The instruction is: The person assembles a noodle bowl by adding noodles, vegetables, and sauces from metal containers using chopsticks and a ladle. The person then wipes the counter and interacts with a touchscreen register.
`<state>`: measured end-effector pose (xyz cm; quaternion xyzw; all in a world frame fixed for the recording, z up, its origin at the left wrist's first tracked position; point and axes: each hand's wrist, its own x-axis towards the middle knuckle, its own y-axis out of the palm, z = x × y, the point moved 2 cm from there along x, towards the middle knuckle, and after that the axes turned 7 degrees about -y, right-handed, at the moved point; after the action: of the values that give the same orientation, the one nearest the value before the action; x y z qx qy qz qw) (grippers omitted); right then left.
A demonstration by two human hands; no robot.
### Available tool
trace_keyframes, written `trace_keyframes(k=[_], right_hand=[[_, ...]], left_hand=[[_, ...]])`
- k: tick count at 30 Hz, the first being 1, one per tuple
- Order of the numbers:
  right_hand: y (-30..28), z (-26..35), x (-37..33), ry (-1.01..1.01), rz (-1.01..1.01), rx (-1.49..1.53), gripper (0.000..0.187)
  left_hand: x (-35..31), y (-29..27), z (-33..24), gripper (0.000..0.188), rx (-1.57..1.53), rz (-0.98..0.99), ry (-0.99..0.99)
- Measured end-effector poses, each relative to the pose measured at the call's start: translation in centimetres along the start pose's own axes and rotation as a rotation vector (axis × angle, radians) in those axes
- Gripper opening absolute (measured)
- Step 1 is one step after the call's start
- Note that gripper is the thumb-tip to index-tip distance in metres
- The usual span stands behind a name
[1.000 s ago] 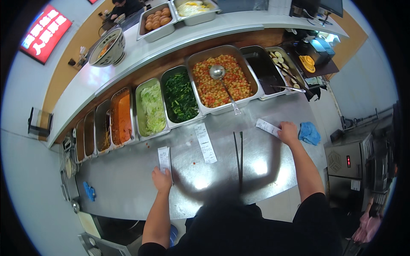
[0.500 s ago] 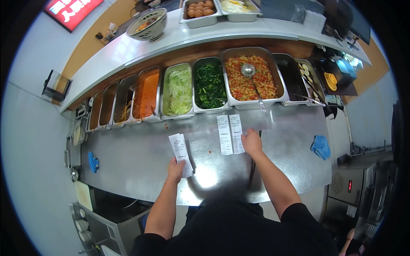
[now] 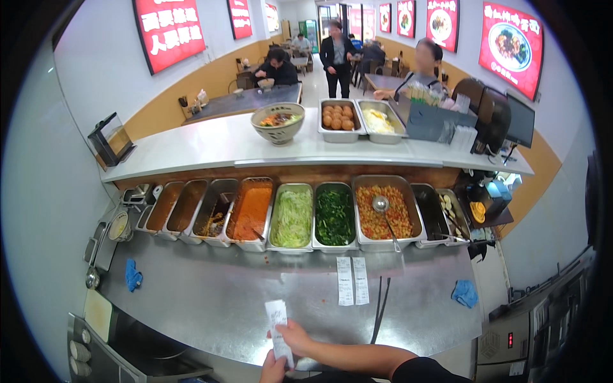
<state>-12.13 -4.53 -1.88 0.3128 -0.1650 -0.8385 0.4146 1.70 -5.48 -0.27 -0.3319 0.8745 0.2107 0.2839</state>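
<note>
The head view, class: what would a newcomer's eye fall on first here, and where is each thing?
First, the row of metal food pans along the far side of the steel counter, with vivid orange sauce and dark leafy greens. Next, low and near the centre, the left hand and right hand hold white paper slips. Beyond, a bowl stands on the white ledge, left of some brown eggs.

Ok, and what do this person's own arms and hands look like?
The right hand and left hand are bare, without gloves. The right forearm is bare too, below a plain black sleeve. The left sleeve can't be made out.
</note>
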Motion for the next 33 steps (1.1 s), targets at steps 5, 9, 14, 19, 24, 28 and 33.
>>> trace_keyframes(k=[5, 9, 14, 19, 24, 28, 33], right_hand=[[7.7, -4.5, -1.1, -0.066, 0.257, -0.466, 0.039], [11.8, -11.0, -1.8, 0.124, 0.395, -0.703, 0.037], [13.1, -16.1, -6.2, 0.417, 0.326, -0.71, 0.025], [17.0, -17.7, -8.2, 0.557, 0.267, -1.062, 0.026], [15.3, -19.0, -6.0, 0.587, 0.304, -1.027, 0.023], [17.6, -19.1, -6.6, 0.598, 0.306, -1.062, 0.025], [17.1, -18.5, -8.2, 0.569, 0.376, -1.061, 0.027]], left_hand=[[-6.5, -9.1, 1.8, 0.023, -0.319, -0.35, -0.069], [-8.8, -23.4, 13.0, 0.03, -0.541, -0.474, 0.168], [-12.6, -34.7, 26.8, 0.029, -0.773, -0.885, -0.172], [-14.0, -42.6, 35.4, 0.026, -1.067, -1.021, -0.26], [-12.1, -50.1, 39.5, 0.025, -1.197, -1.043, -0.216], [-13.9, -54.1, 36.8, 0.051, -1.191, -1.2, -0.376], [-13.5, -53.1, 37.5, 0.056, -1.042, -1.152, -0.3]])
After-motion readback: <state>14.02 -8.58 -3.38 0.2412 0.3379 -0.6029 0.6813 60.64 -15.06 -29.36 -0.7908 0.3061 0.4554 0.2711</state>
